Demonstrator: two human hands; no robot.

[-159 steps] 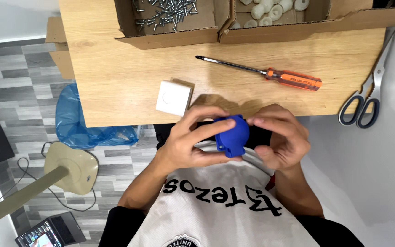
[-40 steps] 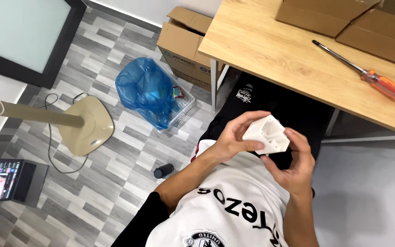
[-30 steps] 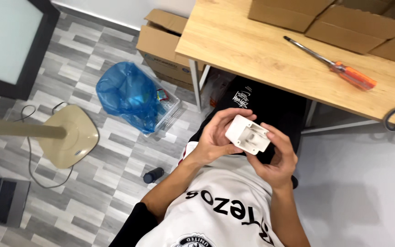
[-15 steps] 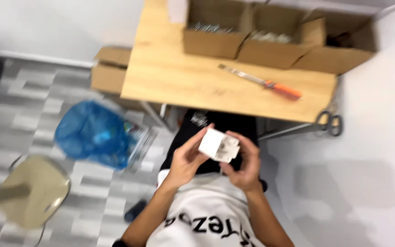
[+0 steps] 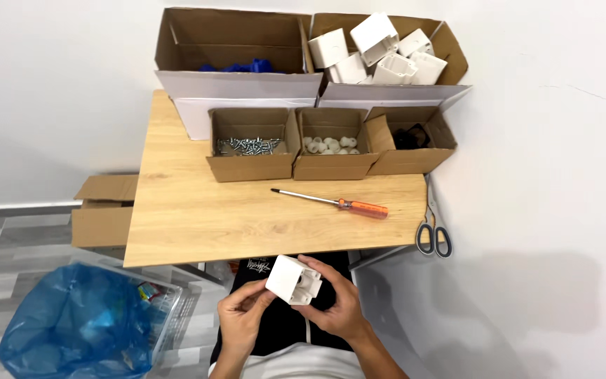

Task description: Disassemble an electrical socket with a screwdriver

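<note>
Fingers [image 5: 320,270] of both hands are closed around a small white plastic box [image 5: 294,280], held over the lap just below the near edge of the wooden table [image 5: 198,217]. The left hand [image 5: 243,319] grips its left side, the right hand [image 5: 338,309] wraps its right and top; the box tilts, open face toward the right hand. On the table, farthest from that edge, stand two big cartons [image 5: 240,49], then three small boxes [image 5: 252,144] of parts, then an orange-handled screwdriver [image 5: 334,202] lying crosswise, and scissors [image 5: 433,224] at the right edge.
</note>
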